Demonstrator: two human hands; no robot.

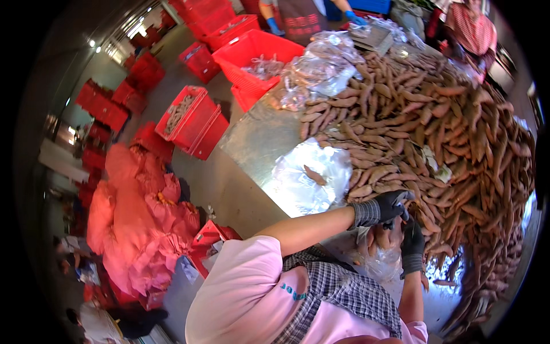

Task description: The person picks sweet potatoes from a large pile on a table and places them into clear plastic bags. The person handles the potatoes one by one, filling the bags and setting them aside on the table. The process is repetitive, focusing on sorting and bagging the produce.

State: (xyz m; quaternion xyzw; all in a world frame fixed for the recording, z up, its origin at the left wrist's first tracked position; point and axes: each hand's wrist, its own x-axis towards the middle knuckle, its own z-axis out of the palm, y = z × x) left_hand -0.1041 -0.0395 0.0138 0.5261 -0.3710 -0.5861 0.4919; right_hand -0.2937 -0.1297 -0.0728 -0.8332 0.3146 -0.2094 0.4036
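My left hand (389, 207), in a dark glove with a grey cuff, is at the near edge of a heap of sweet potatoes (455, 142). Close beside it is my right hand (412, 245), gloved the same way. Both hands meet at the top of a clear plastic bag (380, 262) with several sweet potatoes inside. Fingers partly hide the bag's mouth, so what each hand grips is hard to tell. Left of the heap lies a stack of clear plastic bags (292, 180), with a single sweet potato (315, 175) on top.
Filled clear bags (322, 64) lie at the metal table's (253, 137) far side, near a scale (374, 38). Red crates (197, 124) stand on the floor at left, with pink sacks (133, 219) nearer. Two people are at the table's far side, one in blue gloves (355, 18).
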